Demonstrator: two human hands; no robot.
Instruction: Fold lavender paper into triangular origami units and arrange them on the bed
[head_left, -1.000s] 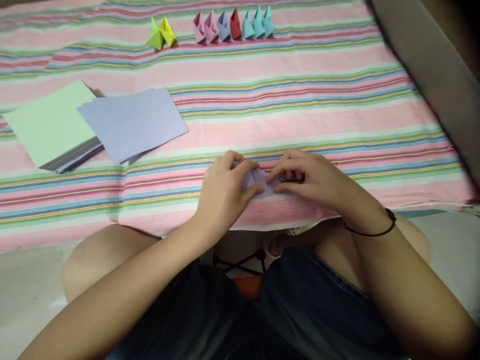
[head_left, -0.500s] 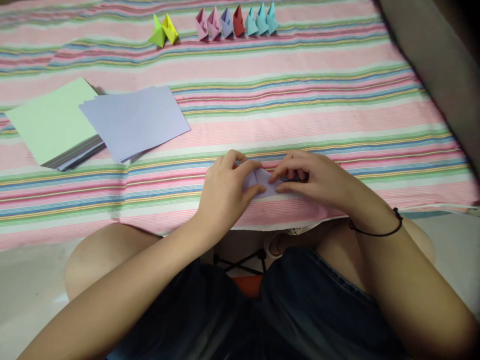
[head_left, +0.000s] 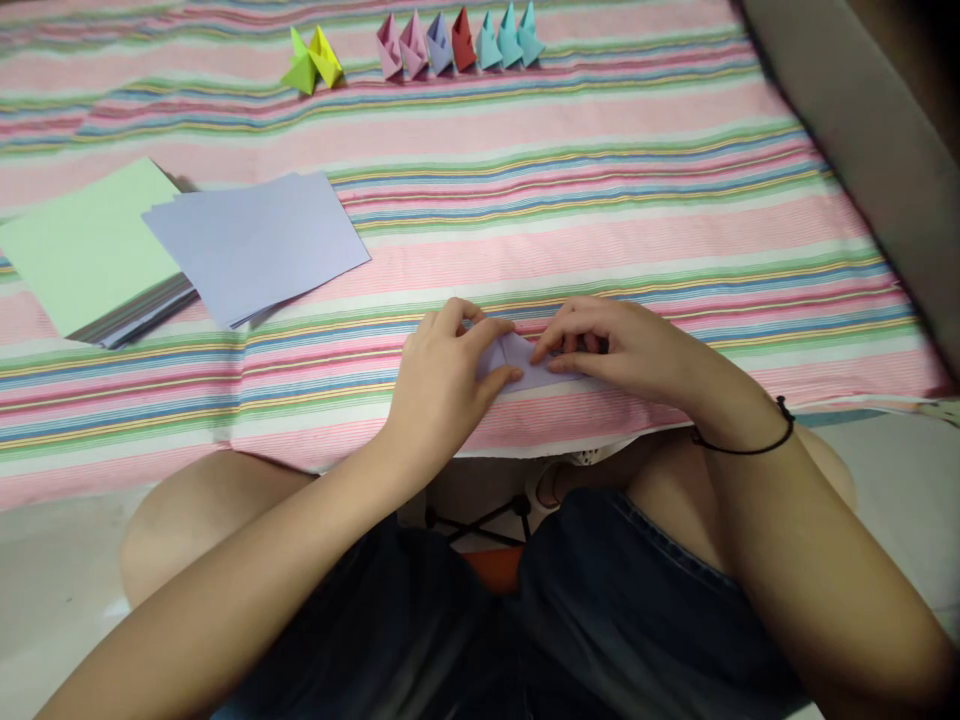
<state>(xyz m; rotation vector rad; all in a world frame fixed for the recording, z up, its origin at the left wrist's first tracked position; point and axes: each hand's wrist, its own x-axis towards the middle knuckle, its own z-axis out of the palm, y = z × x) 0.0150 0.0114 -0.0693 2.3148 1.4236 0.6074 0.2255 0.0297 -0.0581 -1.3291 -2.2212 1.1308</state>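
Note:
A small folded sheet of lavender paper (head_left: 523,368) lies near the table's front edge, a crease running down its middle. My left hand (head_left: 450,375) grips its left part between thumb and fingers and covers that end. On the right part, my right hand (head_left: 600,345) has thumb and forefinger closed at the paper, with the other fingers curled in. Both hands rest on the striped cloth, and the paper's outer ends are partly hidden under them.
A striped cloth (head_left: 600,240) covers the table. To the left lie a thick stack of paper with a light green top sheet (head_left: 90,245) and several lavender sheets (head_left: 259,240). At the back stand folded paper boats: yellow-green ones (head_left: 313,62) and a row including a red one (head_left: 463,42).
The view has shifted slightly, moving the background left. My right fingers have edged in along the lavender paper; both hands stay on it.

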